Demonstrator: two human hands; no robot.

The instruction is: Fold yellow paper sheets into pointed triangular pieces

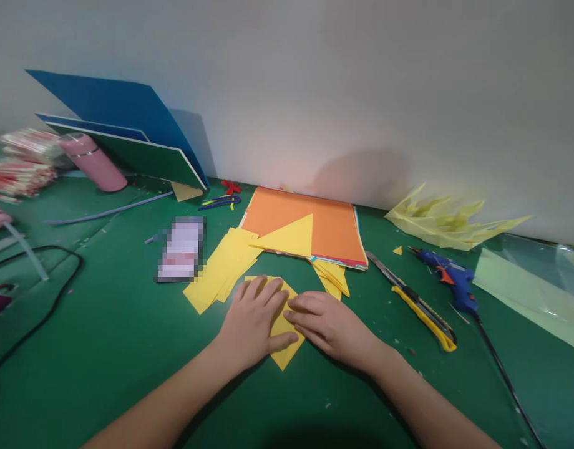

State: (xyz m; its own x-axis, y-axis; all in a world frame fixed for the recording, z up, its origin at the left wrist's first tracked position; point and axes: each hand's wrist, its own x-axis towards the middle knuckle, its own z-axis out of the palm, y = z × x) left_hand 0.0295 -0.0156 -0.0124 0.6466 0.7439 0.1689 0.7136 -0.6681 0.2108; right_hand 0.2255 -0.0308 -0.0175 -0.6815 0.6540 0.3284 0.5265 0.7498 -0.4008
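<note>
A small piece of yellow paper (283,358) lies on the green tabletop in front of me, one corner pointing toward me. My left hand (254,318) rests flat over its left part, fingers stretched out and thumb apart. At the paper's right side, my right hand (334,321) touches it with outstretched fingertips; its thumb is not clearly seen. Both hands cover much of the sheet. Just beyond them are a fanned stack of yellow paper strips (221,268), a yellow paper triangle (294,237) on an orange sheet stack (301,209), and folded yellow pieces (332,277).
To the right lie a yellow utility knife (425,317), a blue glue gun (450,277) with its cord, and a pale yellow spiky paper piece (446,221). On the left are a blurred-out phone (181,249), a pink bottle (95,163) and leaning boards (128,156).
</note>
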